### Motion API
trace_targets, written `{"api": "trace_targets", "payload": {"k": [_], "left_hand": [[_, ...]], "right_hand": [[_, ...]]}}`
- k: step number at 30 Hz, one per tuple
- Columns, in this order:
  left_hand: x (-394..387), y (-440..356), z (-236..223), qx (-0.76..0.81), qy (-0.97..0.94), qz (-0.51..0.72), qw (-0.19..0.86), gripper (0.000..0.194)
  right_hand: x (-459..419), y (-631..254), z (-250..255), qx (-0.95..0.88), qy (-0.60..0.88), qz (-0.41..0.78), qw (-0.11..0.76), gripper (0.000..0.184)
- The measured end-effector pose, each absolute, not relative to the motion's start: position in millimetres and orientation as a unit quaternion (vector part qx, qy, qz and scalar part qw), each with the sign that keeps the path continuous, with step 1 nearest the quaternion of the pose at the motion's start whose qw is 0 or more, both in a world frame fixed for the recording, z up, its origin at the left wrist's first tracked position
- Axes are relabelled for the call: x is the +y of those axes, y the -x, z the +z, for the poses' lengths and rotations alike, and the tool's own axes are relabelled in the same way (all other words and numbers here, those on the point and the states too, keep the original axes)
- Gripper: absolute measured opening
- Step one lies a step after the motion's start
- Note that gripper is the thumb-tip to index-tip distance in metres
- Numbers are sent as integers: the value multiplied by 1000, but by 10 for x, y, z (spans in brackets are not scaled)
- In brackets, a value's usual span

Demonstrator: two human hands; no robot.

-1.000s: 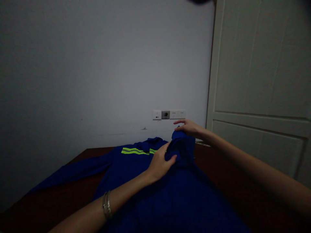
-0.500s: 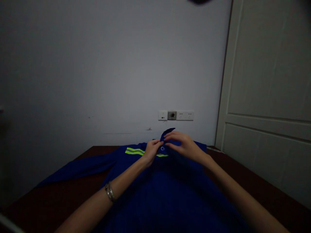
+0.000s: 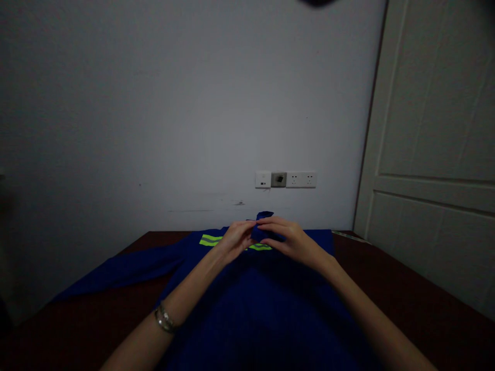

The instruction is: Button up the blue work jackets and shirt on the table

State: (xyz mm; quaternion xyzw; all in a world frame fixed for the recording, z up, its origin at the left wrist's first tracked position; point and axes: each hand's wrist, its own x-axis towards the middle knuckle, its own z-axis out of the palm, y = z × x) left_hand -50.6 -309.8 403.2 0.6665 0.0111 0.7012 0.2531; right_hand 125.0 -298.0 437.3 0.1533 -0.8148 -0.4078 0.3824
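A dark blue work jacket [image 3: 247, 299] with yellow-green and grey reflective stripes lies spread on a dark red-brown table, one sleeve stretched out to the left. Both hands are at its collar end, fingertips almost meeting. My left hand [image 3: 235, 239] is closed on the jacket's front edge, thumb below and fingers above. From the other side, my right hand [image 3: 290, 239] pinches the same raised bit of cloth between thumb and fingers. The collar [image 3: 265, 214] sticks up just beyond the fingertips. Any button between the fingers is hidden. A silvery bracelet [image 3: 165, 318] circles my left wrist.
The table [image 3: 127, 319] reaches back to a pale wall [image 3: 193, 118]. Sockets and switch plates [image 3: 286, 179] are set in the wall just above the collar. A light panelled door [image 3: 436, 154] stands along the right side.
My hands have come closer together, and the left has turned so its fingers lie over the cloth. The collar tip has dropped, and the round button seen before is now covered.
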Motion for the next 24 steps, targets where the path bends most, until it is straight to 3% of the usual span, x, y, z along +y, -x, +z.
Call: {"api": "trace_targets", "payload": {"k": [8,17,24], "left_hand": [[-3089,381,4006,20,-684,691,234,19],[-3178,304,3924,-36,-650,711,265,15],[-3215,535,3999,0,-603,773,196,12]], "right_hand": [[-2950,-1331,4334,-791,-156,-440,396,26],[-2936,-1364,4338,-795,-214,-305,478,21],[-3017,-1474,4396,-788,-120,-252,549,19]]}}
